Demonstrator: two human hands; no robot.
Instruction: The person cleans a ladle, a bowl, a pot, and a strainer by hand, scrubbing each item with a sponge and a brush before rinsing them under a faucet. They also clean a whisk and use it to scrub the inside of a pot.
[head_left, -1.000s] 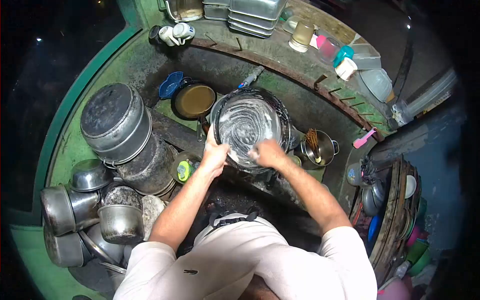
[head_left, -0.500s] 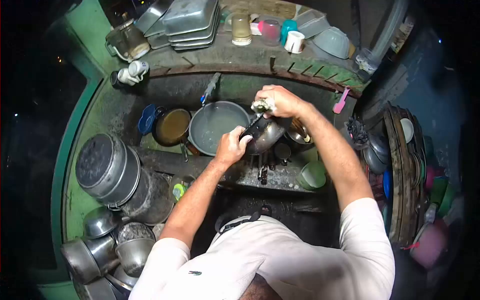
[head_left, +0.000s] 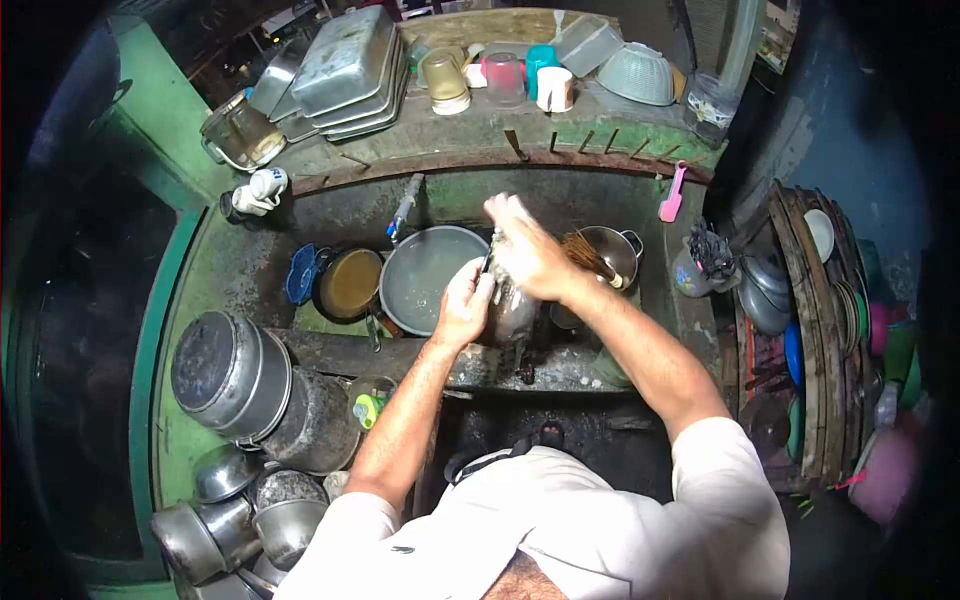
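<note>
A dark metal pan [head_left: 516,312] is held tilted over the sink ledge, right of a grey basin [head_left: 432,275] of cloudy water. My left hand [head_left: 465,303] is closed on the pan's near-left rim. Pressed against the pan's upper part, my right hand [head_left: 527,258] has something pale and soapy under its palm, partly hidden by the fingers. Beyond the right hand stands a metal pot [head_left: 607,240] with a brown bristle bundle [head_left: 582,250] in it.
A pan of brown liquid [head_left: 352,284] and a blue dish [head_left: 300,275] lie left of the basin, below a tap [head_left: 405,207]. Large pots [head_left: 225,370] are stacked at the left. Trays [head_left: 345,75] and cups [head_left: 505,80] line the back ledge. A wooden rack [head_left: 800,300] stands right.
My right hand has moved down over the pan from its far edge. The pan has turned and is now more hidden. The camera view has shifted slightly.
</note>
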